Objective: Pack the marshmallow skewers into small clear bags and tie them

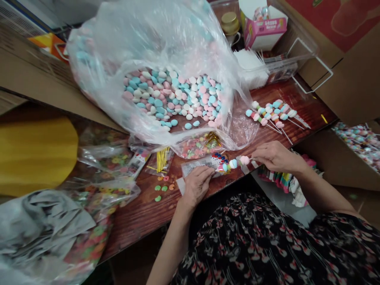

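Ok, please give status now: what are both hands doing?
Right hand holding candy skewer. Left hand on printed plastic bag. Large candy bag behind them, not blocking.

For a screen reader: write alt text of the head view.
The right hand holds a stick of candies; the left hand rests on a printed packet on a wooden table. Behind them, a clear plastic bag holds pink, blue and white candies, beside candy skewers.

Pretty crammed bench here: big clear bag of pastel candies point(172, 95) up top, pink carton point(263, 33) and a gold-lidded jar point(230, 23) behind it, gold twist ties point(162, 160) mid-frame, bagged ring candies point(102, 152) at left, plus a row of candy skewers point(270, 114) upper right on the wood-grain tabletop point(142, 213).
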`<act>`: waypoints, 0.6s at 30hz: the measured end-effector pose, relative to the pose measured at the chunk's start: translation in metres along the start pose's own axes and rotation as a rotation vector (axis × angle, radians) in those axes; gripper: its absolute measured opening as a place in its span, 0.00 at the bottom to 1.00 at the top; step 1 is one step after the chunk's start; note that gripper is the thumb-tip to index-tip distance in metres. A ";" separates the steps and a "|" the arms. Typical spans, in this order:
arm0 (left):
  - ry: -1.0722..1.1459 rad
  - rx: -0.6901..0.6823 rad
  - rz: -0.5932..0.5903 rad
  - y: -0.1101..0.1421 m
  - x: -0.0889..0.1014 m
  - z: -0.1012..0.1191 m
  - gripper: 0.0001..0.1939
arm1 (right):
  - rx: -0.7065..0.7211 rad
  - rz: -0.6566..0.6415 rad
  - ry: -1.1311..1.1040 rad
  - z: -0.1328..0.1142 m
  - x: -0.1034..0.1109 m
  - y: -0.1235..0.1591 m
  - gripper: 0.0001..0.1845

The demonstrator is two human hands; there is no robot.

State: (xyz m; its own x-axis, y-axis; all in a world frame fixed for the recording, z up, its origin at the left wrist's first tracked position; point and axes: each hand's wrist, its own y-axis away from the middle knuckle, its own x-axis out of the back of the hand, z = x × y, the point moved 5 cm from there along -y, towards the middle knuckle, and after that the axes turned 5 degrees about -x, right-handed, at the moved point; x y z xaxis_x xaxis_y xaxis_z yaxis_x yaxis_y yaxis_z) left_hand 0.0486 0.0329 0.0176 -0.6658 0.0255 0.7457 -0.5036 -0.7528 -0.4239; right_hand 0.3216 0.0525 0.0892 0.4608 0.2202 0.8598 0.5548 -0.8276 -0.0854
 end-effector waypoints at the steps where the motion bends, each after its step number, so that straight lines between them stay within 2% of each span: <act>1: -0.009 -0.013 0.003 -0.001 0.000 0.001 0.07 | 0.016 -0.007 0.013 -0.003 -0.003 -0.001 0.13; 6: -0.016 -0.027 0.008 -0.001 0.001 0.004 0.07 | 0.077 0.005 0.172 -0.015 -0.018 -0.005 0.13; 9: 0.014 0.008 -0.010 -0.001 0.000 0.002 0.15 | 0.123 0.006 0.178 -0.018 -0.019 -0.005 0.13; 12: -0.003 0.022 -0.079 -0.001 -0.005 0.001 0.23 | 0.152 0.020 0.139 -0.019 -0.017 -0.004 0.13; 18: -0.198 -0.016 -0.221 -0.008 -0.014 0.008 0.21 | 0.202 0.066 0.201 -0.027 -0.017 -0.003 0.11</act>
State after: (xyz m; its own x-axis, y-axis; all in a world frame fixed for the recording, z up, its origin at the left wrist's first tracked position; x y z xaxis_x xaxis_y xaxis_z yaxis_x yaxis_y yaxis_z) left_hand 0.0664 0.0333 0.0147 -0.4192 0.0578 0.9061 -0.6343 -0.7327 -0.2467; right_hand 0.2933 0.0378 0.0880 0.3653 0.0458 0.9298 0.6643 -0.7125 -0.2259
